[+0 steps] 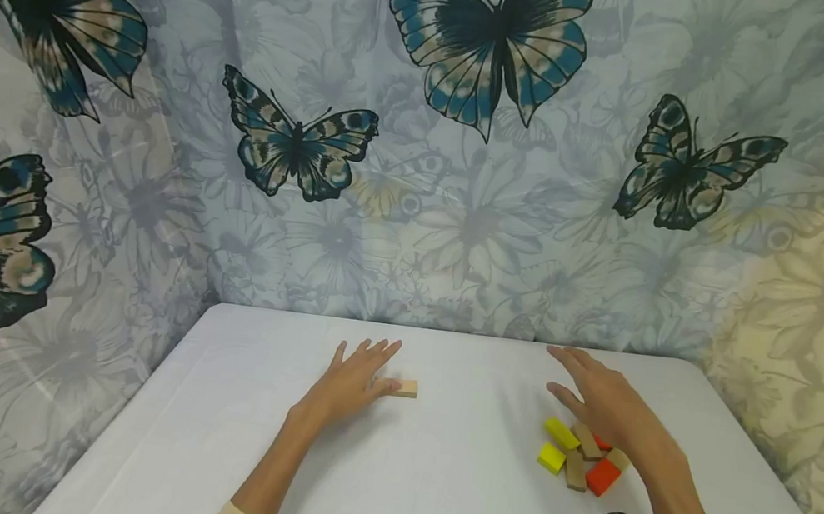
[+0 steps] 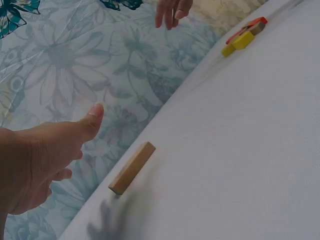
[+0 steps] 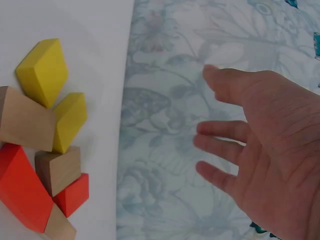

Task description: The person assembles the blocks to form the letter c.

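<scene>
A plain wooden block [image 1: 407, 389] lies on the white table, partly covered by the thumb of my left hand [image 1: 349, 386] in the head view. In the left wrist view, the whole wooden block [image 2: 132, 168] shows, with the left hand [image 2: 45, 162] raised beside it, fingers spread and holding nothing. My right hand [image 1: 611, 404] hovers over the far side of a small cluster of blocks, its fingers extended. The cluster has yellow blocks [image 3: 44, 70], red blocks [image 3: 22, 187] and plain wooden blocks [image 3: 25, 120] lying close together. Nothing is in the right hand [image 3: 265, 145].
The white table [image 1: 449, 479] carries the lone block left of centre and the cluster at the right. Behind its far edge hangs a butterfly-printed curtain [image 1: 473, 247], which also runs along both sides.
</scene>
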Motion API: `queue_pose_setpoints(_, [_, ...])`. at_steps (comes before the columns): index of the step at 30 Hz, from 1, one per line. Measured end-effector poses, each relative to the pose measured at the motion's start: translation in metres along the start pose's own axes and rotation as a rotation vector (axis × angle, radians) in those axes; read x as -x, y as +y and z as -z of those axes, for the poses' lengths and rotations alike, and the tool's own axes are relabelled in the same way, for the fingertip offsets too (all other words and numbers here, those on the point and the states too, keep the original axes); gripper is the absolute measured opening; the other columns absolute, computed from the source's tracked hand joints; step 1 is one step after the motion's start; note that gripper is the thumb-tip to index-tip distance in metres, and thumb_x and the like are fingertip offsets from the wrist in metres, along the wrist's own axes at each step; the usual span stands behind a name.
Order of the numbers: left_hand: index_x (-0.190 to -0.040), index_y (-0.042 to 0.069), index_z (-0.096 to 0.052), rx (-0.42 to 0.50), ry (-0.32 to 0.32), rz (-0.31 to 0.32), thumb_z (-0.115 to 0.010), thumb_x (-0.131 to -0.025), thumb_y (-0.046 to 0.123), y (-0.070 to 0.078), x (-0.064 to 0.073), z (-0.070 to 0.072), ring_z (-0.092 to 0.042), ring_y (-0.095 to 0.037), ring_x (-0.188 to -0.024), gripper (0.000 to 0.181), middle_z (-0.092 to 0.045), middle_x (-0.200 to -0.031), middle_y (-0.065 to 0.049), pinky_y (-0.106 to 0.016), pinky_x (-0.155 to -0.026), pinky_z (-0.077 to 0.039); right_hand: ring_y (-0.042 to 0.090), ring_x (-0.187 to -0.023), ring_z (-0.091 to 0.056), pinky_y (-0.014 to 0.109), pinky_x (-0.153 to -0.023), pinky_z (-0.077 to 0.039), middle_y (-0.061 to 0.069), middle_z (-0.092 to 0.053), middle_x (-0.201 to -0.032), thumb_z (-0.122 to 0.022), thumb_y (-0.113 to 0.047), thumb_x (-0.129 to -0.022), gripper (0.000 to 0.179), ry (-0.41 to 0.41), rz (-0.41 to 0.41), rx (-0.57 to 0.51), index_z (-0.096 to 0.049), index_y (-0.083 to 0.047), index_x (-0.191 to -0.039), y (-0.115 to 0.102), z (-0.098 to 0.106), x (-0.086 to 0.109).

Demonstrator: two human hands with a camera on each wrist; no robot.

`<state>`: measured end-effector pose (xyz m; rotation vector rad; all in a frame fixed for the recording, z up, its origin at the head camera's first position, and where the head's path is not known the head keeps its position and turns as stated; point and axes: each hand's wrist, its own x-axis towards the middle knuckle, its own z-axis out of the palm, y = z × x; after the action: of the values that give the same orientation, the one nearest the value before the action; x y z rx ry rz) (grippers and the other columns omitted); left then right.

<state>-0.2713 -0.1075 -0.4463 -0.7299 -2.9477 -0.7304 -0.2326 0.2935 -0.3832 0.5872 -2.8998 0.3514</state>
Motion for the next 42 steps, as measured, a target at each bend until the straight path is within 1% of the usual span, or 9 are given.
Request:
queue_pose_setpoints(4, [-0.164, 0.023, -0.036, 0.013, 0.002, 0.005, -0.051, -0.106, 0.054, 0.0, 0.003, -0.006, -0.032, -0.044, -0.158, 0.068, -0.039, -0.169, -0.013, -0.071, -0.13, -0.014, 0.043, -0.108, -0.073, 0.065, -0.096, -0.058, 0.027, -0.06, -0.145, -0.067, -0.029, -0.102, 0.055, -0.017, 0.025, 0.017, -0.053, -0.004, -0.149, 0.001, -0.005, 0.004])
queue_pose_setpoints(7, [-0.161, 0.02, -0.043, 0.014, -0.003, -0.012, -0.054, -0.106, 0.049, -0.001, 0.004, -0.009, -0.035, -0.044, -0.157, 0.063, -0.042, -0.167, -0.015, -0.07, -0.13, -0.018, 0.042, -0.103, -0.075, 0.062, -0.091, -0.06, 0.028, -0.064, -0.139, -0.071, -0.025, -0.099, 0.052, -0.025, 0.031, 0.027, -0.058, -0.004, -0.144, 0.002, -0.007, 0.007])
queue_pose_setpoints(11, [-0.154, 0.016, -0.053, -0.013, -0.014, -0.05, -0.059, -0.106, 0.041, -0.004, 0.002, -0.012, -0.037, -0.046, -0.155, 0.055, -0.044, -0.165, -0.016, -0.071, -0.128, -0.022, 0.046, -0.11, -0.071, 0.065, -0.092, -0.059, 0.028, -0.068, -0.134, -0.077, -0.021, -0.094, 0.049, -0.063, 0.024, 0.032, -0.063, -0.006, -0.139, 0.004, -0.011, 0.008])
queue_pose_setpoints(15, [-0.149, 0.014, -0.059, -0.026, -0.009, -0.072, -0.061, -0.105, 0.035, -0.004, 0.001, -0.015, -0.041, -0.046, -0.153, 0.049, -0.048, -0.162, -0.016, -0.073, -0.126, -0.024, 0.042, -0.11, -0.07, 0.064, -0.093, -0.059, 0.023, -0.07, -0.129, -0.081, -0.018, -0.09, 0.05, -0.102, 0.025, 0.031, -0.065, -0.006, -0.136, 0.005, -0.016, 0.009])
queue_pose_setpoints(18, [-0.147, 0.014, -0.061, -0.038, -0.003, -0.086, -0.062, -0.105, 0.033, -0.003, 0.0, -0.018, -0.045, -0.042, -0.15, 0.046, -0.053, -0.159, -0.015, -0.073, -0.125, -0.027, 0.037, -0.107, -0.07, 0.06, -0.091, -0.06, 0.02, -0.071, -0.126, -0.082, -0.014, -0.088, 0.049, -0.132, 0.025, 0.025, -0.066, -0.005, -0.134, 0.006, -0.02, 0.01])
queue_pose_setpoints(24, [-0.142, 0.015, -0.066, -0.11, 0.028, -0.101, -0.066, -0.103, 0.032, -0.001, -0.003, -0.024, -0.059, -0.029, -0.14, 0.042, -0.066, -0.146, -0.01, -0.071, -0.121, -0.035, 0.028, -0.101, -0.067, 0.055, -0.09, -0.061, 0.013, -0.072, -0.121, -0.082, -0.009, -0.087, 0.042, -0.214, -0.032, -0.033, -0.07, -0.004, -0.126, 0.008, -0.028, 0.01])
queue_pose_setpoints(29, [-0.137, 0.015, -0.069, -0.177, 0.046, -0.124, -0.069, -0.101, 0.029, 0.0, -0.005, -0.027, -0.066, -0.027, -0.13, 0.038, -0.073, -0.135, -0.006, -0.069, -0.118, -0.041, 0.026, -0.102, -0.065, 0.055, -0.092, -0.06, 0.01, -0.072, -0.116, -0.082, -0.009, -0.087, 0.038, -0.274, -0.099, -0.089, -0.07, -0.004, -0.124, 0.008, -0.034, 0.008])
queue_pose_setpoints(35, [-0.131, 0.015, -0.073, -0.199, 0.068, -0.138, -0.071, -0.099, 0.028, 0.002, -0.007, -0.028, -0.069, -0.028, -0.123, 0.034, -0.075, -0.13, -0.006, -0.068, -0.117, -0.043, 0.025, -0.102, -0.065, 0.05, -0.09, -0.062, 0.008, -0.07, -0.112, -0.081, -0.009, -0.088, 0.038, -0.296, -0.12, -0.121, -0.068, -0.004, -0.124, 0.011, -0.042, 0.007])
queue_pose_setpoints(42, [-0.125, 0.014, -0.075, -0.209, 0.093, -0.147, -0.075, -0.096, 0.023, 0.005, -0.01, -0.028, -0.071, -0.029, -0.116, 0.031, -0.076, -0.125, -0.005, -0.068, -0.114, -0.046, 0.02, -0.096, -0.063, 0.05, -0.092, -0.062, 0.006, -0.07, -0.108, -0.081, -0.006, -0.088, 0.037, -0.28, -0.103, -0.073, -0.069, -0.004, -0.123, 0.012, -0.049, 0.004])
